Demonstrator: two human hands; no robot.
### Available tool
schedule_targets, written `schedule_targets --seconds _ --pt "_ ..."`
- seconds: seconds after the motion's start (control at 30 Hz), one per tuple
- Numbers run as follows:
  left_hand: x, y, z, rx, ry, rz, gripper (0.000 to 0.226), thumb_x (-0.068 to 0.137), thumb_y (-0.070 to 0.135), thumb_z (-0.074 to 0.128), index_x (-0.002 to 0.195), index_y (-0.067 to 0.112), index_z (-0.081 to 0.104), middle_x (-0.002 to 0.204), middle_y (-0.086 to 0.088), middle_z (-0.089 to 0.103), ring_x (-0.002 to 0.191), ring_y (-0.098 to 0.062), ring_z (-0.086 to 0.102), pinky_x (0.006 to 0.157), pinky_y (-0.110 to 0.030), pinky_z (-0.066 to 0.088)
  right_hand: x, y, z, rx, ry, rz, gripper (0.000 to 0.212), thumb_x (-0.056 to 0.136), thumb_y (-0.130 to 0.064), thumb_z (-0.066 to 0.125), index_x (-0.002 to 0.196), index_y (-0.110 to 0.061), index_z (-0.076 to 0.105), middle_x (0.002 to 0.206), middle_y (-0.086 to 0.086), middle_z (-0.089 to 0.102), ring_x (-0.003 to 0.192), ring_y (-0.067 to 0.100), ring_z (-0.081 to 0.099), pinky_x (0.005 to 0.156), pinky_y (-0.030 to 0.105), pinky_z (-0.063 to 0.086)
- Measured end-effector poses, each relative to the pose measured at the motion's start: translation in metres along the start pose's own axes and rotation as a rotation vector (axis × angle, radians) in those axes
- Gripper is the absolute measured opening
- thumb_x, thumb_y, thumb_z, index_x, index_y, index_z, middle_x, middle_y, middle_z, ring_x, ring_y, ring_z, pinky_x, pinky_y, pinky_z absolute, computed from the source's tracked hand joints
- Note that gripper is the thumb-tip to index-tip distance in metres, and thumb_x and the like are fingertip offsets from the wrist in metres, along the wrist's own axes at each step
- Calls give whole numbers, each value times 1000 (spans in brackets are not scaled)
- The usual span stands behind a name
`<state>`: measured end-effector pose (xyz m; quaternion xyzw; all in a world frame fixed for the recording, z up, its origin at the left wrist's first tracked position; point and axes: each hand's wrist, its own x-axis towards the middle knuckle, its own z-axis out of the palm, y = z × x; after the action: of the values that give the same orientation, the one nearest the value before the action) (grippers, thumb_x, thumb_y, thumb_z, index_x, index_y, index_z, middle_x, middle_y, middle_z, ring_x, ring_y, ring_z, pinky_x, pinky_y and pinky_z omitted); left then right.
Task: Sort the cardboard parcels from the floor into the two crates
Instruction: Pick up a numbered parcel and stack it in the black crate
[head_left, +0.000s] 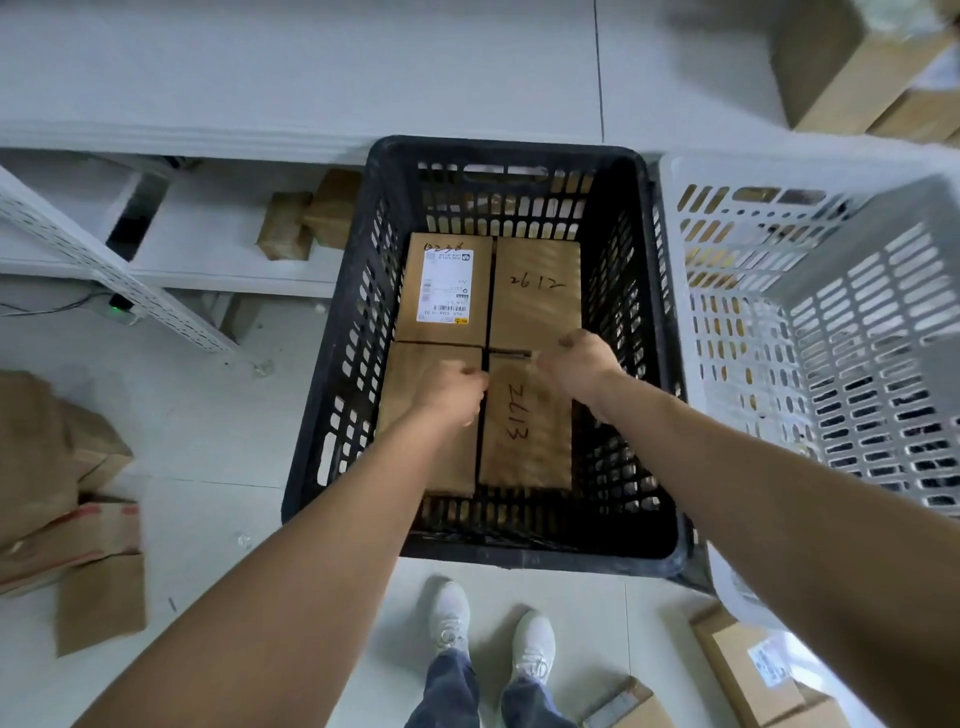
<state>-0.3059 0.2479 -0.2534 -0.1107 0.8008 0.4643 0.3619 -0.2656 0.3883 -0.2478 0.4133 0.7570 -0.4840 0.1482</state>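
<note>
A white crate (831, 322) stands just right of the black crate (332, 415), where four parcels (535, 291) lie in a block. The near-right parcel (524, 447) is held by both hands: left hand (452, 387) curled over its left edge, right hand (576, 364) curled at its far edge.
</note>
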Motion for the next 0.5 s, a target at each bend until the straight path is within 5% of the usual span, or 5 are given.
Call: schedule_targets --seconds 0.07,0.23,0.4,0.5 --pt "-16 18 -7 -16 22 114 14 95 16 53 82 17 61 82 -2 61 82 -26 63 88 -38 52 -16 -14 -10 81 42 -76 52 92 -35 60 134 -8 49 121 6 59 94 17 56 76 26 44" --pt "-68 63 -20 -18 125 400 25 94 32 55 113 17 62 105 6 63 98 -12 59 90 -28 48 -67 -52 -41 271 92 -285 51 96 -44 49 137 -13 49 130 3 57 112 14 51 88 25 37" --pt "-131 99 -28 -115 153 605 29 92 41 56 110 19 61 104 12 62 93 2 56 77 -14 41 -119 -74 -66 490 142 -435 54 94 -51 48 131 -13 55 125 0 61 117 15 55 101 31 41" --pt "-158 119 -31 -173 103 745 21 91 44 56 102 27 60 105 11 65 100 -1 59 86 -17 43 -150 -80 -86 604 147 -513 42 94 -51 47 118 -19 61 114 -6 64 111 11 58 104 36 42"
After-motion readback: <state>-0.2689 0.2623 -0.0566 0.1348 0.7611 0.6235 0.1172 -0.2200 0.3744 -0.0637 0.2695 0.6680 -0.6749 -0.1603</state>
